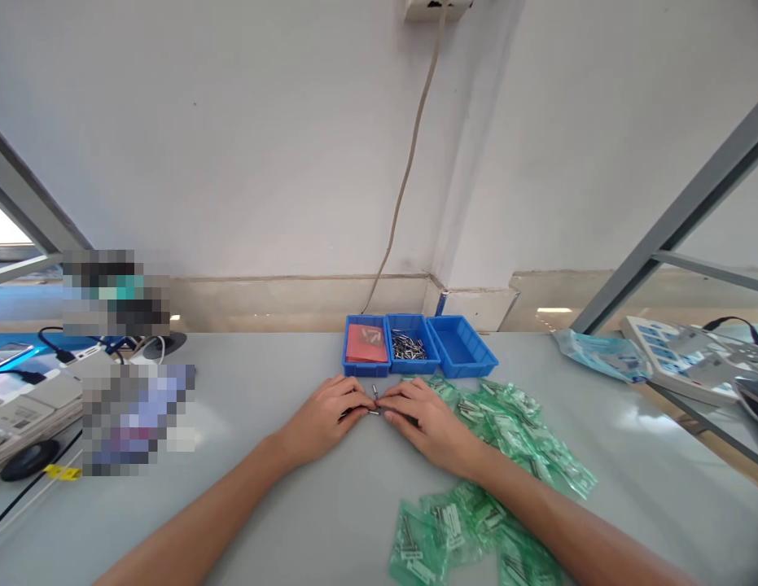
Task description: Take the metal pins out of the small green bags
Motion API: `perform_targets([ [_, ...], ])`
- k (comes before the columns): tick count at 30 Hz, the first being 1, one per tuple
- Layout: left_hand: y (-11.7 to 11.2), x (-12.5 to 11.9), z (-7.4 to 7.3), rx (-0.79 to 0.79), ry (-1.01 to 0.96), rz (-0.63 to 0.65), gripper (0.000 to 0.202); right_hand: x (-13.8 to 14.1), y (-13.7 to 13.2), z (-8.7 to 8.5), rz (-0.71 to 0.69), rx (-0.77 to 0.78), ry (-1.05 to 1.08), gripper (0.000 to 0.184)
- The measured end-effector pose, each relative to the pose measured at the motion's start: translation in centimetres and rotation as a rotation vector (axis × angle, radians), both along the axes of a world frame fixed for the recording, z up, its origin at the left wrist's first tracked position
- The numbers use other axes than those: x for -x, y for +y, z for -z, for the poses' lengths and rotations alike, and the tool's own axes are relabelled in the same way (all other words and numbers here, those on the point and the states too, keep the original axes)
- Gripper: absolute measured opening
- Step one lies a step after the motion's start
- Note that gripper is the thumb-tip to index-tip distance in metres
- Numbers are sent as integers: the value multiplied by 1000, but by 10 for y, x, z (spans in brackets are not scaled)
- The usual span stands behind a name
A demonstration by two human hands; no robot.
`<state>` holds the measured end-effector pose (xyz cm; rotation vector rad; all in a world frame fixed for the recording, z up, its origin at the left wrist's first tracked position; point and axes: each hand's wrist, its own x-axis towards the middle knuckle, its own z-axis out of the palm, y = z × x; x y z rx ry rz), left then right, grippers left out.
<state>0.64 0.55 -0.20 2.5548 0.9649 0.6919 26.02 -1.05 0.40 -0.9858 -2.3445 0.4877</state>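
Note:
Small metal pins [374, 391] lie on the grey table between my fingertips, one pointing away from me and another lying crosswise. My left hand [330, 411] is closed, its thumb and forefinger at the crosswise pin; a dark bit shows under the curled fingers. From the other side, my right hand [431, 419] bends its fingers to the same pins, with the forefinger touching them and the thumb just below. How firmly either hand grips is hard to see. Just beyond, a blue bin [409, 366] holds many loose metal pins.
Left of the pin bin stands a blue bin with red packets [366, 343]; on its right, a bare blue bin [461, 346]. Green plastic bags [506, 435] of metal parts spread beneath and around my right forearm. Cables and devices [37, 399] crowd the left; a white tray [672, 358] sits far right.

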Motion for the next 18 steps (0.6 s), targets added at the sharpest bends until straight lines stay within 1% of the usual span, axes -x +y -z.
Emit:
perform_targets([
  [4, 2, 1, 2, -15, 13, -23, 18, 1, -1, 0, 15, -37, -36, 28],
  [9, 4, 1, 4, -24, 27, -66, 16, 0, 2, 7, 54, -95, -71, 24],
  [15, 4, 2, 6, -51, -3, -88, 12, 0, 9, 10, 157, -132, -108, 15],
  [18, 5, 1, 7, -70, -33, -90, 15, 2, 10, 8, 221, -128, -138, 17],
])
